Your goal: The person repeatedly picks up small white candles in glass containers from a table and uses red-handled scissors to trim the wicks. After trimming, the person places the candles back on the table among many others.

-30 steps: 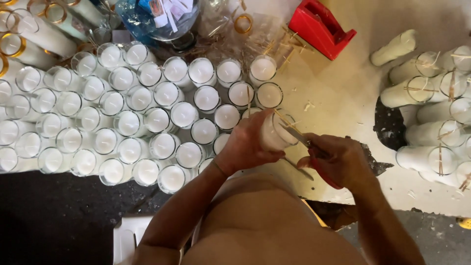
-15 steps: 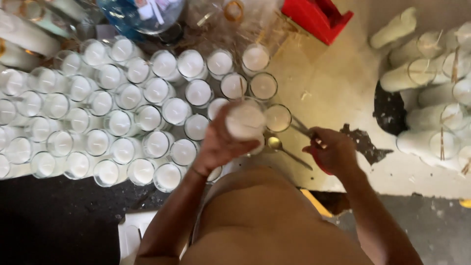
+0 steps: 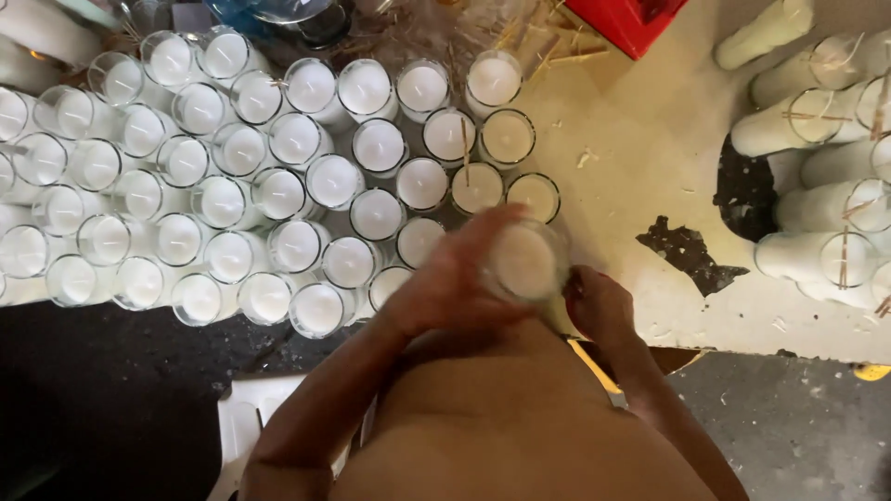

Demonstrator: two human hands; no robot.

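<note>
My left hand (image 3: 461,283) grips a tall glass candle jar (image 3: 525,262) filled with white wax, held upright and raised near my chest. My right hand (image 3: 599,303) is curled just beside the jar's right side and lower edge; whether it holds anything is hidden. Directly beyond the jar stand many more wax-filled glass jars (image 3: 278,167) packed in rows across the table (image 3: 640,139).
A pile of white candles in glass (image 3: 826,176) lies on its side at the right edge. A red box (image 3: 631,19) sits at the back, with thin wooden wick sticks (image 3: 529,42) scattered by it. Dark chipped patches (image 3: 691,246) mark the cream tabletop. Dark floor lies at lower left.
My left hand has lifted the jar from the table's front edge up toward my chest. My right hand moved in under the jar; the metal tool seen beside it earlier is out of sight.
</note>
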